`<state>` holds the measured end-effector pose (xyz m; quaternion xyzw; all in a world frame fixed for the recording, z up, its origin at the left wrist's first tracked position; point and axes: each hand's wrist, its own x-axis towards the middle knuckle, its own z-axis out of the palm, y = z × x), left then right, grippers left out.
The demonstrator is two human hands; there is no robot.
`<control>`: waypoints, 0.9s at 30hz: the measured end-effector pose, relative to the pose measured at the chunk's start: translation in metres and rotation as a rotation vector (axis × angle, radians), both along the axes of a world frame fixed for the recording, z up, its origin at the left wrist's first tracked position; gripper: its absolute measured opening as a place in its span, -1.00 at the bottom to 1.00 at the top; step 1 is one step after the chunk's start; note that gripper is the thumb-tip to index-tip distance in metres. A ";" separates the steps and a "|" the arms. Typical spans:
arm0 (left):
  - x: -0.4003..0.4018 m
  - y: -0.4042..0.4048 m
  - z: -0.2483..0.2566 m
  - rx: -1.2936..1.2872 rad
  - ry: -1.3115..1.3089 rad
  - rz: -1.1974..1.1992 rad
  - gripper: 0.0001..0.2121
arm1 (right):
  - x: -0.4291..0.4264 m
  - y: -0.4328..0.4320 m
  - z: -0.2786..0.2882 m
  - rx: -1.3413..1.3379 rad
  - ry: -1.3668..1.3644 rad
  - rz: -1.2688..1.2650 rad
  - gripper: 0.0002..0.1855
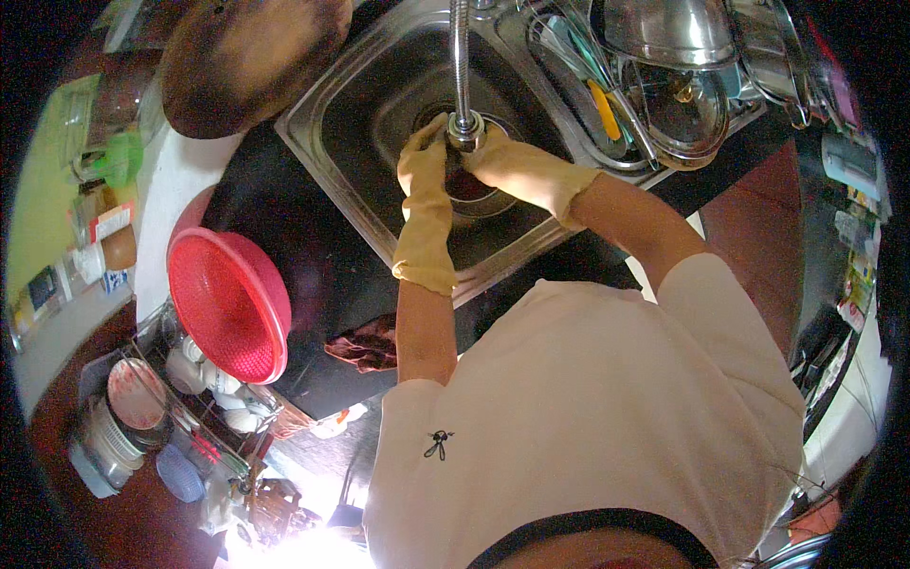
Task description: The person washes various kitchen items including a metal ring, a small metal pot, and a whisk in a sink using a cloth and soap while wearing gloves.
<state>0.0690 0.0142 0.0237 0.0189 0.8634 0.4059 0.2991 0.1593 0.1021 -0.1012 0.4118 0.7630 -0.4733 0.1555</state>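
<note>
Both of my hands wear pale yellow rubber gloves and reach into a stainless steel sink (355,192). My left hand (425,153) is at the left side of the faucet's round metal spray head (466,131), which ends a flexible metal hose (461,64). On the right side of the same head is my right hand (490,156), its fingers partly hidden. A round metal rim (483,206), perhaps of a bowl or the drain, shows beneath them. Whether either hand grips the head or something under it is unclear.
A pink plastic basin (227,306) stands left on the dark counter, near a dark reddish cloth (366,345). A large round board or lid (249,64) is at upper left. Right of the bowl lie utensils (604,110), a glass lid (682,107) and a metal pot (668,32). Dish racks stand lower left.
</note>
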 end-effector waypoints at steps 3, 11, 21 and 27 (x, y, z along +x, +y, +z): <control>-0.022 -0.042 -0.053 0.431 -0.169 0.192 -0.76 | -0.012 -0.024 0.047 -0.243 0.070 0.029 -0.61; 0.000 0.001 -0.001 0.022 -0.132 0.041 -0.71 | -0.015 -0.021 0.058 0.081 0.151 0.230 -0.51; -0.011 -0.026 -0.035 0.125 -0.113 0.067 -0.69 | -0.001 -0.007 0.068 0.059 0.127 0.190 -0.72; -0.021 -0.052 -0.064 0.245 -0.203 0.151 -0.67 | 0.010 0.009 0.108 0.473 0.394 0.432 -0.72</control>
